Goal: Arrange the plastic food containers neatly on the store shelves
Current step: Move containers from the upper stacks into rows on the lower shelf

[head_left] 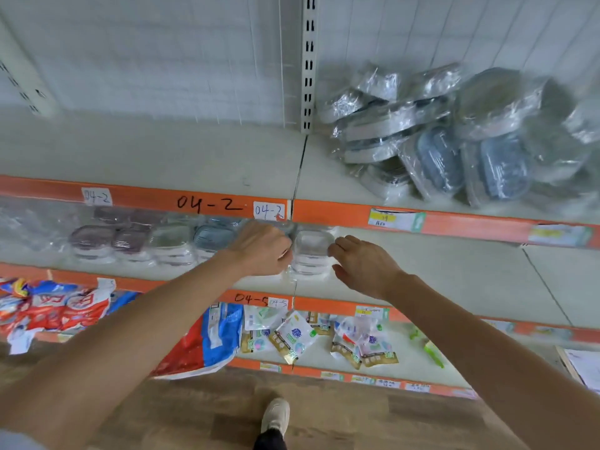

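Clear plastic wrap covers the container (311, 251) that both hands are settling near the front edge of the middle shelf (454, 280), right where two shelf boards meet. The left hand (259, 250) is curled against the container's left side, fingers bent round its wrapped edge, seemingly gripping it; the right hand (360, 264) sits at its right side with fingers loosely bent, touching or just short of the wrap, and I cannot tell which. Holding it from both sides likely lets the person square it against its neighbours. To its left, a row of wrapped containers (146, 245) already stands side by side along that front edge, purple, pale and blue lids in line, so this one appears to extend the row rightwards. The shelf to the right of the hands is bare, with room for more. Farther up, on the upper shelf (194, 164) towards its right end, a loose heap of wrapped containers (454, 138) lies tilted and overlapping, probably the unsorted stock waiting to be brought down. Below, the lower shelf carries snack packets (292, 336).
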`<state>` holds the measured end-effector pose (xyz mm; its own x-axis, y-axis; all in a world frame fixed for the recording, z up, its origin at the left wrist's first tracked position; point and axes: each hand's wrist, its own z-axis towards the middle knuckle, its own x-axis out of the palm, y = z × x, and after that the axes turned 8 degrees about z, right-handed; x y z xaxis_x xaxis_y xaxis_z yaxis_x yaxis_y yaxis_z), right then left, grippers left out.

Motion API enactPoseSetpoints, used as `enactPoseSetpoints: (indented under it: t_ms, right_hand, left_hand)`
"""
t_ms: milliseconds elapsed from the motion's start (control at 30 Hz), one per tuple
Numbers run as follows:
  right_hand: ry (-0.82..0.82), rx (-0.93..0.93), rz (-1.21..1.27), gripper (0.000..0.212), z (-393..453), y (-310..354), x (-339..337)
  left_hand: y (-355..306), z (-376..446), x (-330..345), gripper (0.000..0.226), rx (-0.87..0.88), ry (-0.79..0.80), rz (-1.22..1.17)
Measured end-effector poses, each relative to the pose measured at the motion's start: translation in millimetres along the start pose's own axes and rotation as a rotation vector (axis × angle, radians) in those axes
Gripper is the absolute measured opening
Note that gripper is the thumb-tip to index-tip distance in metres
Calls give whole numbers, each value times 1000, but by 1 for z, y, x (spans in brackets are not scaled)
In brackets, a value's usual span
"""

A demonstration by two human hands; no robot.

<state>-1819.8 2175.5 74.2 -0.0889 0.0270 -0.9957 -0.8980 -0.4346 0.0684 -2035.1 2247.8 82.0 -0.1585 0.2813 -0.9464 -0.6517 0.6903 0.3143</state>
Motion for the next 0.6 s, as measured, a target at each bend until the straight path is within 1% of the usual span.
enactPoseSetpoints:
  t_ms: [67, 233, 300, 400, 500, 600]
  right_hand:
    - [-49, 11, -46, 34, -4, -7, -23]
    - [-151, 72, -123, 33, 4, -28, -77]
    - [-188, 103, -134, 33, 12, -39, -94]
    - [-224, 146, -182, 33, 29, -53, -115]
    - [-252, 178, -221, 34, 50, -66, -134]
    - [-321, 214, -218, 31, 72, -80, -152]
  left_hand:
    - [5, 11, -22, 35, 14, -66, -11]
    - [25, 45, -65, 31, -44, -249, -30]
    - [36, 60, -77, 33, -55, -301, -64]
    - [54, 84, -88, 40, -57, -341, -73]
    - [74, 112, -92, 33, -55, -374, -77]
    - [93, 142, -95, 26, -51, -425, -92]
